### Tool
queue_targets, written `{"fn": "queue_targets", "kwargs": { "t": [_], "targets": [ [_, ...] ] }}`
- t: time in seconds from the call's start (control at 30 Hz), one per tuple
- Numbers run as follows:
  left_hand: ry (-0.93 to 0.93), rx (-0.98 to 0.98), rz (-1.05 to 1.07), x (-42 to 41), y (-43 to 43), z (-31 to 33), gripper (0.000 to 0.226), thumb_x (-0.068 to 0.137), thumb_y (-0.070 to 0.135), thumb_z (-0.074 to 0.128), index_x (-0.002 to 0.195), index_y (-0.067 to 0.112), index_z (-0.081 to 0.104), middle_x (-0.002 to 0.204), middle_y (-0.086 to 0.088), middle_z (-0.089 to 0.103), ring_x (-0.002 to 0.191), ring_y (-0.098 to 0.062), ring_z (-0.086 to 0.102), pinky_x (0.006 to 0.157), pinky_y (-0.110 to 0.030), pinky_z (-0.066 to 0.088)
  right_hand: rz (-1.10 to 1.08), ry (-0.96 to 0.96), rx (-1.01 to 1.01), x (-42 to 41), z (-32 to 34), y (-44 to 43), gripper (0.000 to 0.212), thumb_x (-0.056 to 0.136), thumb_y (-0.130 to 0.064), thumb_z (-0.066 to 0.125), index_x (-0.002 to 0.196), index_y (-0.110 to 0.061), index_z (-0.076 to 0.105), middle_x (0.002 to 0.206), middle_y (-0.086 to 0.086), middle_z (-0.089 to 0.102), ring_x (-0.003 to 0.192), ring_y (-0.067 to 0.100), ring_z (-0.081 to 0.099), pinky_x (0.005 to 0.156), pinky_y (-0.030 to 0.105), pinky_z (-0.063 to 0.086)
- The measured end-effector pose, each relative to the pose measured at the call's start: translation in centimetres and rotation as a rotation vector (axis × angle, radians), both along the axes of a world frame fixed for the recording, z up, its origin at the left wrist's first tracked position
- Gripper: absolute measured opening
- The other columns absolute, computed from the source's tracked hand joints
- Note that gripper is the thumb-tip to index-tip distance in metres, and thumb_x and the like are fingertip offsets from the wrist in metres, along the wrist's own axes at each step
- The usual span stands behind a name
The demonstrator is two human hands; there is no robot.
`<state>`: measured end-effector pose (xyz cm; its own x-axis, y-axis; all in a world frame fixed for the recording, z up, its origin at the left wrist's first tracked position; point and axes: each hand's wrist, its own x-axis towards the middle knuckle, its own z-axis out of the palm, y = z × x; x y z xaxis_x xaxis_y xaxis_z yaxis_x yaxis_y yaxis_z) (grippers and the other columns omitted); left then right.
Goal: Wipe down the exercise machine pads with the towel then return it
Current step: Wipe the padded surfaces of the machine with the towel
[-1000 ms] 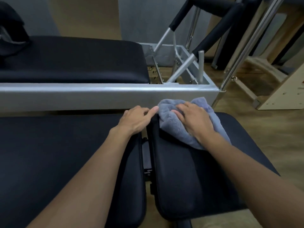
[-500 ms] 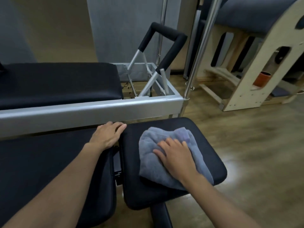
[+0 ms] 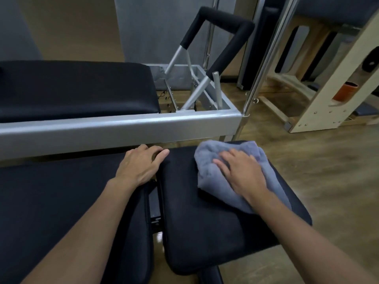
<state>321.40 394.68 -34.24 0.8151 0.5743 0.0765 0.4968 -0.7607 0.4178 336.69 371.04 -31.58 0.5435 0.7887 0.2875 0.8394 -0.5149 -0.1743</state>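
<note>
Grey-blue terry, the towel (image 3: 213, 171) lies bunched on the far right part of the small black pad (image 3: 205, 222); the right hand (image 3: 244, 173) presses flat on it, fingers straight and spread, gripping nothing; the left hand (image 3: 141, 165) rests relaxed and unclenched on the far right corner of the large black pad (image 3: 51, 201) to the left, fingertips at the gap between the two pads; just beyond both hands runs a silver frame rail (image 3: 123, 128); farther off sit another black pad (image 3: 71, 89) and a padded foot bar (image 3: 223, 19); a pale wooden unit (image 3: 320, 103) stands far right.
</note>
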Motion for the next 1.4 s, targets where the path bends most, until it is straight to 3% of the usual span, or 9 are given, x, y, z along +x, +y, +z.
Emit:
{"fn": "queue_targets", "kwargs": {
  "t": [0.23, 0.4, 0.5, 0.63, 0.83, 0.97, 1.13, 1.27, 1.4],
  "targets": [
    [-0.025, 0.035, -0.014, 0.2, 0.5, -0.7, 0.058, 0.092, 0.064, 0.018, 0.124, 0.036, 0.058, 0.095, 0.005, 0.048, 0.107, -0.025, 0.054, 0.099, -0.041, 0.034, -0.075, 0.004, -0.040, 6.4, -0.3, 6.7, 0.039, 0.100, -0.046, 0.035, 0.097, -0.019, 0.064, 0.104, 0.006, 0.067, 0.096, 0.027, 0.059, 0.082, 0.044, 0.045],
    [0.015, 0.009, -0.006, 0.1, -0.1, 0.1, 0.053, 0.095, 0.059, 0.021, 0.126, 0.035, 0.057, 0.106, -0.004, 0.057, 0.110, -0.027, 0.054, 0.100, -0.042, 0.033, -0.094, 0.026, -0.011, 4.0, -0.2, 3.5, 0.035, 0.099, -0.045, 0.037, 0.103, -0.021, 0.063, 0.113, 0.003, 0.065, 0.102, 0.025, 0.058, 0.088, 0.047, 0.040],
    [0.074, -0.015, -0.015, 0.1, -0.1, 0.7, 0.055, 0.094, 0.061, 0.019, 0.126, 0.034, 0.054, 0.111, -0.007, 0.059, 0.112, -0.027, 0.054, 0.099, -0.044, 0.034, -0.072, 0.024, -0.018, 1.9, -0.1, -1.3, 0.030, 0.099, -0.042, 0.040, 0.096, -0.022, 0.063, 0.103, -0.001, 0.066, 0.095, 0.019, 0.059, 0.080, 0.035, 0.035],
    [0.157, 0.079, 0.006, 2.3, -1.5, 2.1, 0.051, 0.097, 0.055, 0.027, 0.115, 0.019, 0.059, 0.118, -0.011, 0.064, 0.109, -0.032, 0.057, 0.094, -0.044, 0.042, -0.117, 0.056, -0.036, -1.2, -0.2, -7.2, 0.038, 0.097, -0.048, 0.036, 0.100, -0.020, 0.061, 0.101, 0.000, 0.063, 0.095, 0.020, 0.055, 0.086, 0.043, 0.041],
    [0.124, 0.072, -0.104, 6.9, -5.7, 2.9, 0.049, 0.099, 0.050, 0.029, 0.107, 0.016, 0.064, 0.115, -0.010, 0.065, 0.105, -0.031, 0.060, 0.090, -0.043, 0.045, -0.219, -0.037, 0.085, -3.6, -1.3, -12.9, 0.030, 0.095, -0.047, 0.040, 0.084, -0.031, 0.062, 0.082, -0.016, 0.060, 0.078, 0.006, 0.050, 0.077, 0.030, 0.035],
    [0.109, 0.149, -0.034, 7.8, -5.6, 2.1, 0.054, 0.097, 0.056, 0.028, 0.098, 0.016, 0.064, 0.106, -0.008, 0.066, 0.097, -0.029, 0.061, 0.079, -0.040, 0.046, -0.210, -0.028, 0.066, 0.0, -0.8, -10.1, 0.032, 0.097, -0.042, 0.040, 0.081, -0.027, 0.064, 0.080, -0.012, 0.062, 0.076, 0.008, 0.057, 0.072, 0.038, 0.047],
    [0.070, 0.194, -0.004, 8.1, -5.5, 1.0, 0.058, 0.096, 0.059, 0.026, 0.096, 0.016, 0.064, 0.103, -0.007, 0.064, 0.096, -0.030, 0.060, 0.074, -0.038, 0.040, -0.207, 0.003, 0.052, 7.6, -0.6, -2.7, 0.034, 0.099, -0.038, 0.040, 0.092, -0.019, 0.066, 0.101, 0.002, 0.068, 0.090, 0.023, 0.062, 0.079, 0.044, 0.048],
    [0.056, 0.234, 0.009, 8.1, -5.6, 0.5, 0.057, 0.097, 0.058, 0.026, 0.101, 0.015, 0.064, 0.106, -0.007, 0.064, 0.098, -0.030, 0.060, 0.079, -0.040, 0.044, -0.261, 0.046, 0.004, 11.9, -0.5, 2.4, 0.041, 0.098, -0.045, 0.034, 0.090, -0.019, 0.065, 0.097, 0.004, 0.067, 0.090, 0.026, 0.061, 0.077, 0.044, 0.049],
    [0.089, 0.228, -0.002, 7.8, -6.3, 0.6, 0.065, 0.096, 0.060, 0.021, 0.108, 0.012, 0.064, 0.114, -0.009, 0.062, 0.104, -0.032, 0.058, 0.095, -0.045, 0.039, -0.319, 0.029, 0.046, 11.8, -0.8, 2.1, 0.043, 0.098, -0.047, 0.033, 0.097, -0.020, 0.066, 0.103, 0.004, 0.068, 0.095, 0.027, 0.061, 0.082, 0.047, 0.048]
  ]
}}
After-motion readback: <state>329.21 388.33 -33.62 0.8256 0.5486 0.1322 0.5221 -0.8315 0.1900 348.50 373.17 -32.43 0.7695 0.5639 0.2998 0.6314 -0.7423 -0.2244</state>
